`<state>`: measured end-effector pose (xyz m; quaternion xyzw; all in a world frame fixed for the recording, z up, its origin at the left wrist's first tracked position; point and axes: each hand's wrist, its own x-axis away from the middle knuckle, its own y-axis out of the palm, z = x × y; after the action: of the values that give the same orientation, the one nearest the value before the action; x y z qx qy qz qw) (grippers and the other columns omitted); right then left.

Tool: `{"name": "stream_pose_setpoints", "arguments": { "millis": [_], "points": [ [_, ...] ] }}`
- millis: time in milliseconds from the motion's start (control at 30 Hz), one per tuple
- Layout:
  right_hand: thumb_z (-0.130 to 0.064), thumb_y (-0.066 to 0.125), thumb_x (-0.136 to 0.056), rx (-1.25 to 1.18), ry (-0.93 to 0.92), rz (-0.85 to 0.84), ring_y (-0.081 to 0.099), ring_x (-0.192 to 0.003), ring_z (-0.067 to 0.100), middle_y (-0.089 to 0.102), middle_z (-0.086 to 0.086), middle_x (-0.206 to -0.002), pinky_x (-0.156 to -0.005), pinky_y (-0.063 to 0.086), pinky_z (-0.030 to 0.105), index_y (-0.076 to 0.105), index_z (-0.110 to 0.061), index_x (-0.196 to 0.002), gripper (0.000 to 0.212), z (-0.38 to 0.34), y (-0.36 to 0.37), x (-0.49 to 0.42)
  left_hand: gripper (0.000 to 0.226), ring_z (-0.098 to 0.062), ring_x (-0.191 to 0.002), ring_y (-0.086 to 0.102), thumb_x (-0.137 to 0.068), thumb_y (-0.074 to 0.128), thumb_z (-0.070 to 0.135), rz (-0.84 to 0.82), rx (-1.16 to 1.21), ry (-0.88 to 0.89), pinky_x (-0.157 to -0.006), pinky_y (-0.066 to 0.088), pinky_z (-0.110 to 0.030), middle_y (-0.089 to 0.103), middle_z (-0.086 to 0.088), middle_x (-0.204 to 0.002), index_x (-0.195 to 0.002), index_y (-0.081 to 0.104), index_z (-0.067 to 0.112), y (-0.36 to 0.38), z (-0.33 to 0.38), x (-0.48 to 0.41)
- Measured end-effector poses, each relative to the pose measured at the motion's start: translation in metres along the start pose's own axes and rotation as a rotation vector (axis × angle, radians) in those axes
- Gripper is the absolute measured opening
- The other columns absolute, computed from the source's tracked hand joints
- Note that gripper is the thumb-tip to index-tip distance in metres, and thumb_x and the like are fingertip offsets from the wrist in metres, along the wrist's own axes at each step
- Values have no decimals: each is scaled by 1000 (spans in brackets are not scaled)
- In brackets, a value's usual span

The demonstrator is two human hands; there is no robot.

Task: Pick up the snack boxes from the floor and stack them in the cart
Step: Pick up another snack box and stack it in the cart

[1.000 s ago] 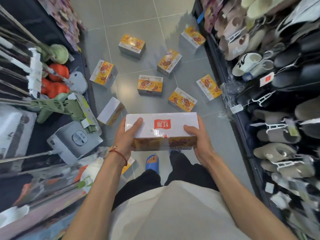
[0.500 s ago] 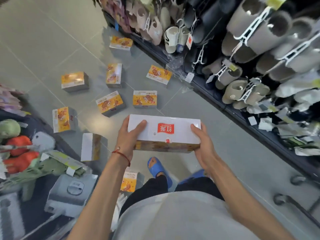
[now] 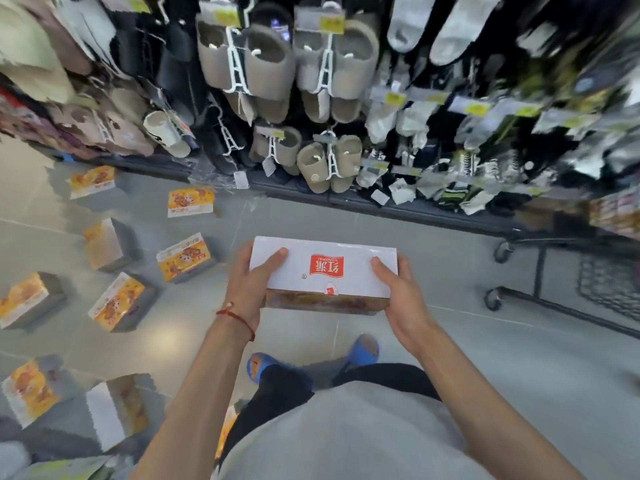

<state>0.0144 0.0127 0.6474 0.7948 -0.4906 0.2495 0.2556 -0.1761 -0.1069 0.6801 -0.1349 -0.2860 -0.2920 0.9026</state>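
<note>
I hold a snack box [image 3: 323, 271], white on top with a red logo and orange sides, level in front of my waist. My left hand [image 3: 251, 285] grips its left end, fingers curled over the top. My right hand [image 3: 398, 292] grips the right end the same way. Several more orange and white snack boxes lie scattered on the grey floor to my left, among them one [image 3: 183, 259] near the held box and one [image 3: 116, 303] below it. The black cart [image 3: 540, 268] shows only its lower frame and wheels at the right edge.
A rack of hanging slippers [image 3: 277, 71] and socks [image 3: 433, 133] runs across the top, its dark base shelf [image 3: 415, 209] along the floor. My blue sandals [image 3: 363, 351] stand on grey tiles. The floor between me and the cart is bare.
The view has swung right: the floor boxes slid to the left edge, the slipper rack now faces me, and the cart's wheels came further into view. Both hands keep the same hold on the box.
</note>
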Motion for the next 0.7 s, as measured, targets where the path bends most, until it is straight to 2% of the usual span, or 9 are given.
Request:
{"name": "stream_pose_setpoints", "arguments": {
  "millis": [67, 167, 300, 333, 433, 467, 567, 633, 700],
  "points": [
    [-26, 61, -103, -59, -17, 69, 67, -115, 24, 70, 1, -123, -97, 56, 45, 51, -27, -127, 26, -9, -38, -1, 28, -22, -102, 70, -93, 71, 35, -61, -38, 1, -53, 52, -20, 71, -4, -117, -117, 58, 35, 43, 3, 3],
    [-23, 62, -102, -157, -44, 176, 67, -111, 23, 72, -1, -118, -88, 55, 39, 53, -24, -122, 22, -18, -91, 2, 35, -19, -97, 69, -93, 71, 30, -151, -100, -7, -47, 47, -17, 71, -5, -117, -126, 58, 27, 105, 9, 9],
    [-22, 63, -102, -267, -63, 322, 69, -110, 23, 73, 1, -121, -91, 56, 40, 53, -23, -131, 31, -28, -152, 10, 29, -16, -82, 65, -94, 69, 22, -286, -185, 2, -39, 41, -14, 71, -2, -104, -121, 59, 19, 181, 16, 19],
    [-21, 63, -102, -300, -67, 354, 69, -110, 23, 73, 2, -122, -87, 58, 39, 53, -22, -133, 33, -30, -165, 13, 29, -14, -79, 64, -93, 69, 20, -319, -212, 6, -38, 39, -13, 70, -2, -102, -120, 60, 18, 199, 17, 19],
    [-17, 61, -103, -403, -80, 447, 70, -101, 19, 72, 2, -119, -62, 58, 27, 53, -22, -132, 31, -38, -202, 19, 37, -11, -76, 62, -92, 71, 22, -409, -288, -4, -37, 38, -13, 69, -3, -107, -128, 59, 20, 254, 21, 22],
    [-18, 61, -103, -426, -83, 477, 70, -100, 18, 72, 2, -120, -60, 57, 25, 52, -22, -133, 32, -41, -214, 20, 39, -11, -77, 62, -92, 71, 23, -434, -304, -10, -37, 38, -13, 70, -4, -109, -129, 58, 22, 271, 22, 22],
    [-20, 61, -103, -488, -102, 568, 70, -103, 18, 72, 0, -121, -63, 56, 23, 51, -25, -136, 35, -52, -252, 19, 44, -10, -78, 66, -92, 72, 25, -532, -355, -16, -38, 39, -13, 71, -5, -113, -133, 57, 25, 329, 25, 23],
    [-21, 61, -103, -509, -126, 630, 70, -108, 20, 71, 0, -123, -70, 58, 26, 51, -25, -137, 36, -61, -279, 15, 48, -6, -72, 66, -91, 73, 24, -579, -383, -4, -38, 39, -13, 71, -4, -112, -136, 56, 25, 368, 25, 21],
    [-19, 62, -102, -536, -153, 689, 70, -110, 23, 72, 3, -124, -80, 59, 31, 55, -24, -130, 30, -70, -307, 8, 51, -10, -79, 66, -89, 74, 26, -626, -404, 15, -43, 42, -13, 71, -6, -119, -137, 55, 25, 408, 25, 17]
  ]
}}
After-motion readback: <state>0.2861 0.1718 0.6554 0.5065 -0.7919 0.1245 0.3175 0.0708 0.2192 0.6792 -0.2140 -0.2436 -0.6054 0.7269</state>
